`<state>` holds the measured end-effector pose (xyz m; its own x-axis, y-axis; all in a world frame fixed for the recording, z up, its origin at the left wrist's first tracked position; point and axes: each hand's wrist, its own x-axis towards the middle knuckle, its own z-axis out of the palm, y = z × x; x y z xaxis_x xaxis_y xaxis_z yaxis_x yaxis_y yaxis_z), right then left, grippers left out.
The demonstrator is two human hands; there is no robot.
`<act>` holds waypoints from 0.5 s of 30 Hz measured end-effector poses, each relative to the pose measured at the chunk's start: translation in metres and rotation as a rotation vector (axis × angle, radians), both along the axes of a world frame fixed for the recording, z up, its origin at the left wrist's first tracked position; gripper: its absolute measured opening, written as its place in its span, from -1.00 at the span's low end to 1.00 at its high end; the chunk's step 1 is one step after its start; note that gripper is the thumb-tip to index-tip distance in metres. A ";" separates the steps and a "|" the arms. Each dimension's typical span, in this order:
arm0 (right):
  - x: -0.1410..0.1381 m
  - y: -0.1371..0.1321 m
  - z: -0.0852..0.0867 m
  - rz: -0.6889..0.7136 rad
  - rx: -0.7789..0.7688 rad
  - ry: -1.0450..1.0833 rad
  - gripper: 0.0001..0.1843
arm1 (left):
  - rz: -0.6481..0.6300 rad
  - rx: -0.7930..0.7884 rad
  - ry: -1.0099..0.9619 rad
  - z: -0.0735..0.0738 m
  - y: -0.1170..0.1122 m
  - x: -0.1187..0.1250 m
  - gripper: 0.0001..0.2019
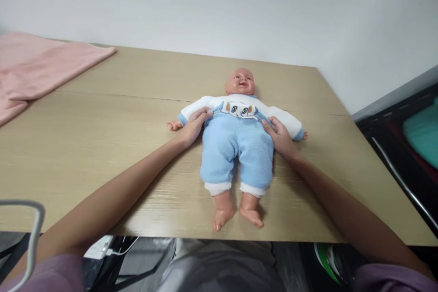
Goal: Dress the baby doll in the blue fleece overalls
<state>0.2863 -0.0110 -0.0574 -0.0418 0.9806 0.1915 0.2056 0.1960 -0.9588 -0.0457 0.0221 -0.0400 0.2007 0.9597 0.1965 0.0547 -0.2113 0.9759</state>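
Note:
A baby doll [241, 83] lies on its back on the wooden table, head toward the wall and bare feet toward me. It wears a white top with blue cuffs and fuzzy light-blue pants [236, 141] with white ankle bands. An animal face patch sits at the front of the waist. My left hand [195, 125] grips the pants' waistband at one side, thumb and fingers pinched on the blue cloth. On the opposite side my right hand [278, 136] pinches the same waistband. Both palms rest low beside the doll's body.
A pink cloth [44, 64] is spread over the table's far left. Black gear with a teal part [422, 127] stands beyond the right edge. A white cable [37, 228] loops at the lower left, and a white power strip [99, 247] shows under the table's front edge.

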 end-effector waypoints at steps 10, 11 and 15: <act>-0.001 0.001 0.008 -0.305 0.319 -0.276 -0.47 | 0.071 0.060 -0.154 -0.008 -0.003 0.005 -0.49; -0.002 0.002 0.009 -0.300 0.321 -0.294 -0.50 | 0.071 0.068 -0.143 -0.007 -0.002 0.005 -0.49; -0.012 0.010 0.027 -0.352 0.446 -0.413 -0.67 | 0.110 0.087 -0.118 -0.007 -0.001 0.007 -0.55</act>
<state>0.2739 -0.0012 -0.0305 0.1074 0.7810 0.6153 0.6591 0.4073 -0.6321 -0.0391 0.0211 -0.0474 0.0660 0.9530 0.2958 -0.0314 -0.2943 0.9552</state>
